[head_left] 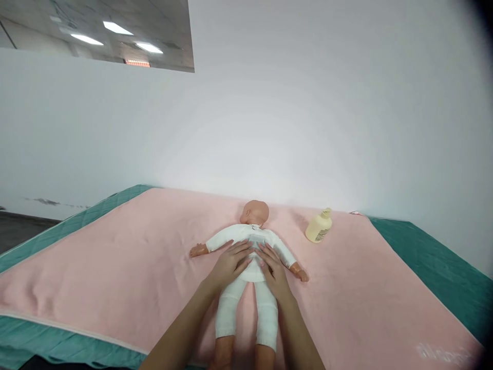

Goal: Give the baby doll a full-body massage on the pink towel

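Two bare hands lie palms down on one doll point(254, 275), the left hand point(232, 263) and the right hand point(272, 270) both flat, with fingers extended and slightly spread. They are apart, a narrow strip of white cloth between the two thumbs, while the fingertips angle inward and come near each other on the upper torso. One pale grey-green patch point(257, 239) shows on the white clothing point(259, 273), right at the fingertips.

The doll is directly under the hands. Its one bald head point(257, 211), a single ear in view, lies beyond the fingertips. Its two arms spread outward: one small brown hand ends to the left of the left hand, the other to the right of the right hand. Two legs in white extend back from the hands, between the person's two forearms; the feet are hidden.

One pale yellow bottle point(319, 227) with a few lines of dark lettering is ahead and to the right of the right hand, well apart from it. One pink blanket point(127, 277) lies beneath the doll and bottle, over one green quilted mattress point(435, 262) showing to either side of both hands. Far ahead of the hands is a white wall point(269, 128); to its upper left, three bright ceiling lights point(117, 28) show.
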{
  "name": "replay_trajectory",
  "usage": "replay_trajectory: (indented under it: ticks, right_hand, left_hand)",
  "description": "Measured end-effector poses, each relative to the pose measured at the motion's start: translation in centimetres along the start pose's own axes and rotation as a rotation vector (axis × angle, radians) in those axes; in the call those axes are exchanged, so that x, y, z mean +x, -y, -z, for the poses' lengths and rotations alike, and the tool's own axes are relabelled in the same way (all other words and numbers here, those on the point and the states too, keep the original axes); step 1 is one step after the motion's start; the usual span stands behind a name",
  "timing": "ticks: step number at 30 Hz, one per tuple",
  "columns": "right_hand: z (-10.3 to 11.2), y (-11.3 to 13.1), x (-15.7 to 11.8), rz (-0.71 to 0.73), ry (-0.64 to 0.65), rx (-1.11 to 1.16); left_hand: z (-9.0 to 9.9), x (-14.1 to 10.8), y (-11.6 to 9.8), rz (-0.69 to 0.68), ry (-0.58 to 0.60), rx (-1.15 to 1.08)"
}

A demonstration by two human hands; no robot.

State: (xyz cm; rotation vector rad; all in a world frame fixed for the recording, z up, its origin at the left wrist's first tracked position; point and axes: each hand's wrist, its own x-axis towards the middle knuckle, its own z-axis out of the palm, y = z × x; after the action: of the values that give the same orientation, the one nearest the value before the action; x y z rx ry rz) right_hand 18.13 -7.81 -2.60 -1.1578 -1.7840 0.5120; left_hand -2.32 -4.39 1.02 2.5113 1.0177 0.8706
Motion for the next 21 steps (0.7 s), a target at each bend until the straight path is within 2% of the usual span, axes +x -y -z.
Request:
replay_trajectory:
  ticks: [9, 15, 21]
  right_hand:
    - [-0.5, -0.3, 0.1, -0.03, 0.011, 0.016]
    - [-0.6, -0.4, 0.1, -0.04, -0.004, 0.049]
    - [-0.6, -0.5, 0.1, -0.031, 0.0, 0.051]
  left_hand:
    - [-1.4, -0.3, 1.0, 0.006, -0.007, -0.02]
    - [-1.6, -0.4, 1.3, 0.01, -0.028, -0.063]
    - [-1.2, -0.4, 1.0, 0.015, -0.001, -0.037]
